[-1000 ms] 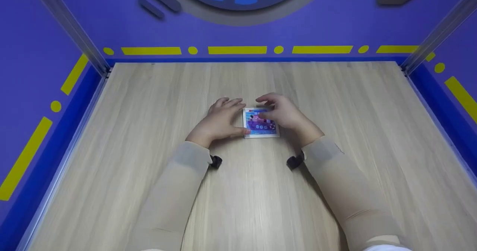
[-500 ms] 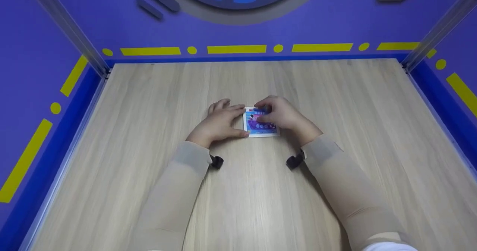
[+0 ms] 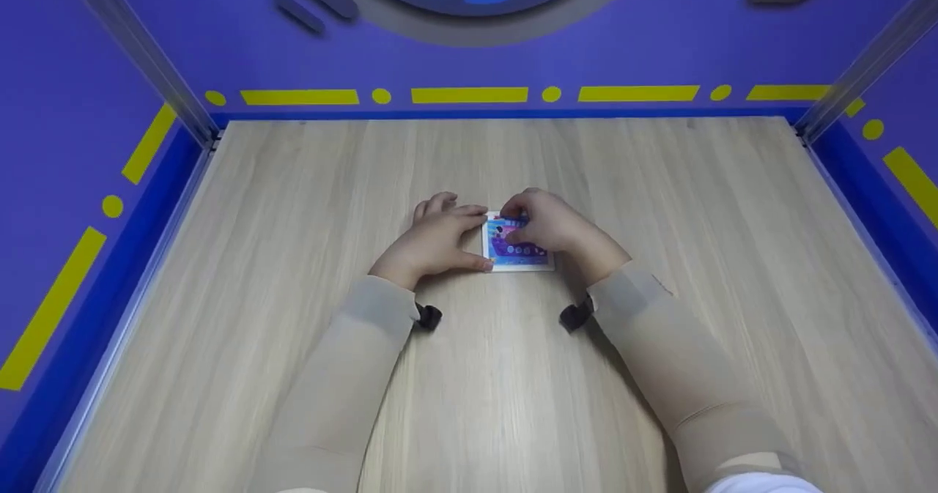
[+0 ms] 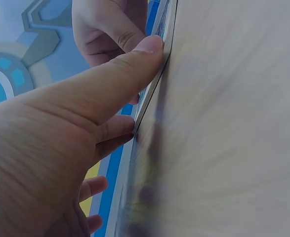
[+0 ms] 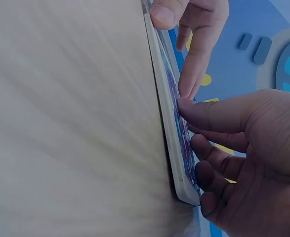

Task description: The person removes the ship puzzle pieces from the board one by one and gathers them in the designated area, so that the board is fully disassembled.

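A small flat square picture puzzle (image 3: 516, 262) lies on the table, with a white border and a purple boat on blue. My left hand (image 3: 431, 240) steadies its left side, fingers fairly straight; the thumb (image 4: 147, 47) rests on the near corner and the index finger touches the far corner. My right hand (image 3: 553, 222) bends over the puzzle's upper right part. Its thumb (image 5: 199, 111) touches the picture face, and its index finger curls toward the far edge. The other right fingers hang bent beside the puzzle. I cannot tell whether a piece sits between thumb and index finger.
The wooden table (image 3: 330, 178) stretches around both hands. Purple-blue panels (image 3: 469, 61) with yellow dashes stand at the back and on both sides. Each wrist wears a black camera mount, the left mount (image 3: 428, 317) and the right mount (image 3: 577, 316) facing inward over the table.
My right index finger has curled down toward the puzzle and closer to the thumb, which has slid slightly nearer. The left hand stays on the puzzle's left corners.
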A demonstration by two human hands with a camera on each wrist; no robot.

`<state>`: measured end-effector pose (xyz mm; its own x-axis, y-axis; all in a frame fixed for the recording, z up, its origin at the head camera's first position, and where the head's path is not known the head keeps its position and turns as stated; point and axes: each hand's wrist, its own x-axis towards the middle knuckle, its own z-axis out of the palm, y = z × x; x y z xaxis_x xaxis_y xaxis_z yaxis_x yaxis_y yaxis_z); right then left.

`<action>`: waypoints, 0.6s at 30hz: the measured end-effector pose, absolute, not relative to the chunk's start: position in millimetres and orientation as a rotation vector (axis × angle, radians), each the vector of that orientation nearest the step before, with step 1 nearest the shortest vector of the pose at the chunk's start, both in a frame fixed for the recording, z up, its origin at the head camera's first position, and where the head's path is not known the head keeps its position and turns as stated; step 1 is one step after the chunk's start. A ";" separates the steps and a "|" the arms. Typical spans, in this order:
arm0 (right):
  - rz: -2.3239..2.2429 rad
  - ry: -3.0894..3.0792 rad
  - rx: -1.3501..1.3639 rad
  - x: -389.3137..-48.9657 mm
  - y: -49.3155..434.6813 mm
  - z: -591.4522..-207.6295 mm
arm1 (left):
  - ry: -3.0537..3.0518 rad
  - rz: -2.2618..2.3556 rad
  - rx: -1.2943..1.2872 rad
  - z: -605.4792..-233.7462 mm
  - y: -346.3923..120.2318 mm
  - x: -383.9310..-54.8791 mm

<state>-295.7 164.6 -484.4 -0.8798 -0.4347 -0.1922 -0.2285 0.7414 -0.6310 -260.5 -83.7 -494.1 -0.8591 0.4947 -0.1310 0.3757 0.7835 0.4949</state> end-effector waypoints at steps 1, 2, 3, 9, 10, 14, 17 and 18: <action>-0.870 2.616 -0.513 -295.8 164.1 -484.2 | 2.723 0.674 0.678 -494.2 -83.4 -260.3; -0.857 2.616 -0.510 -295.9 163.5 -484.0 | 2.723 0.672 0.677 -494.4 -83.2 -260.1; -0.843 2.617 -0.506 -295.9 162.9 -483.6 | 2.724 0.669 0.676 -494.7 -83.1 -260.0; -0.788 2.611 -0.479 -295.2 158.9 -479.8 | 2.729 0.655 0.676 -496.0 -82.8 -260.6; -0.782 2.610 -0.477 -295.0 158.2 -478.9 | 2.730 0.652 0.676 -495.9 -82.8 -260.8; -0.755 2.614 -0.469 -294.4 156.6 -476.6 | 2.731 0.645 0.673 -495.4 -82.9 -261.5; -0.746 2.620 -0.476 -294.4 156.3 -476.1 | 2.729 0.645 0.669 -494.8 -82.7 -261.8; -0.745 2.621 -0.480 -294.4 156.3 -476.2 | 2.728 0.647 0.667 -494.6 -82.5 -261.8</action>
<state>-294.4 156.3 -476.2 -0.8724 -0.4161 -0.2567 -0.2188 0.8018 -0.5561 -261.8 -82.5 -494.6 -0.8612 0.4885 -0.1403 0.3734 0.7954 0.4774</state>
